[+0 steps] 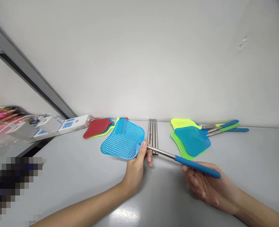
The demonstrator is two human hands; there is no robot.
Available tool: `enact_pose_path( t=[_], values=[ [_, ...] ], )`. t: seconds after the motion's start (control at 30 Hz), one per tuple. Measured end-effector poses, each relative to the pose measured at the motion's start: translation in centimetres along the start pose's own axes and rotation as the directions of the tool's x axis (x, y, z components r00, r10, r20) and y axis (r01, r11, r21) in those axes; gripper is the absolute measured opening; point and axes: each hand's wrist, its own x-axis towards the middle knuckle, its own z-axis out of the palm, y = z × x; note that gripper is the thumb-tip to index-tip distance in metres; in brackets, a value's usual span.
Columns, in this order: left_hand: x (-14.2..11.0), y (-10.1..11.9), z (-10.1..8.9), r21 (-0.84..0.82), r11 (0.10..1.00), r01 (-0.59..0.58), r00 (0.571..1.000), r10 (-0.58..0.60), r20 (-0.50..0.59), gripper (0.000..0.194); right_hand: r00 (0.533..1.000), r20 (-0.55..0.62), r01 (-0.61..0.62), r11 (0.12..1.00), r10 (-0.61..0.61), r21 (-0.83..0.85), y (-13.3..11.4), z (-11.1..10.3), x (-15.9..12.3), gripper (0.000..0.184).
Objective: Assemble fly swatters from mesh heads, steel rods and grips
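Note:
My left hand (136,170) pinches a blue fly swatter (122,138) at its neck, where the mesh head meets the metal rod. The swatter is held above the table, its head to the left and its blue grip slanting down to the right. Palm up, my right hand (206,187) is under that grip with fingers apart; it seems to touch the grip without closing on it. Behind my left hand lie several metal rods (153,134), side by side and partly covered. To the right rests a pile of swatters with blue (192,140), green (180,145) and yellow (182,123) heads.
Loose swatter heads, a red one (98,126) on top, lie at the back left. Beside them a white power strip (76,122) carries plugged-in adapters (50,124). Plastic-wrapped colourful goods (2,126) are at the far left. A wall (148,63) stands behind the grey table (70,170).

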Motion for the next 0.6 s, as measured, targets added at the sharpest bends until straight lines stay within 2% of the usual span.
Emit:
enact_pose_path(
  t=[0.23,0.33,0.4,0.5,0.6],
  values=[
    [-1.2,0.0,0.8,-0.001,0.992,0.122,0.992,-0.122,0.04,0.032,0.996,0.092,0.001,0.988,-0.016,0.157,0.4,-0.5,0.3,0.015],
    [-1.8,0.1,1.1,0.054,0.99,0.132,0.986,-0.136,0.099,0.034,0.992,0.096,0.073,0.992,-0.083,0.106,0.4,-0.1,0.4,0.017],
    [-2.2,0.0,1.2,0.089,0.986,0.141,0.982,-0.151,0.118,0.035,0.988,0.102,0.108,0.993,-0.113,0.054,0.3,0.1,0.3,0.024],
    [-2.8,-0.2,1.4,0.082,0.981,0.174,0.974,-0.184,0.132,0.036,0.99,0.109,0.086,0.994,-0.092,0.063,0.2,0.1,0.0,0.032],
    [-2.9,-0.4,1.5,0.046,0.976,0.212,0.966,-0.217,0.14,0.037,0.988,0.122,0.083,0.99,-0.097,0.117,0.4,-0.1,-0.1,0.028]
  ],
)
